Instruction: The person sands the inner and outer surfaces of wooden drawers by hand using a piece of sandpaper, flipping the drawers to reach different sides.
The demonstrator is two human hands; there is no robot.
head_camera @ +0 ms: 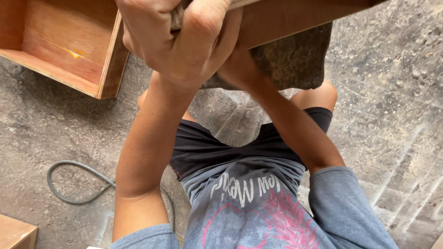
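Note:
My left hand is clenched at the top centre, its fingers wrapped over a small grey piece at the edge of a reddish-brown wooden board. My right hand lies just behind and under the left one. Its fingers are hidden, so its grip does not show. Below the board sits a dark, rough stone-like block, partly covered by the board. Both forearms reach forward over my bent knees.
An open wooden box lies on the concrete floor at the upper left. A grey hose curls on the floor at the left. The corner of another wooden piece shows at the bottom left.

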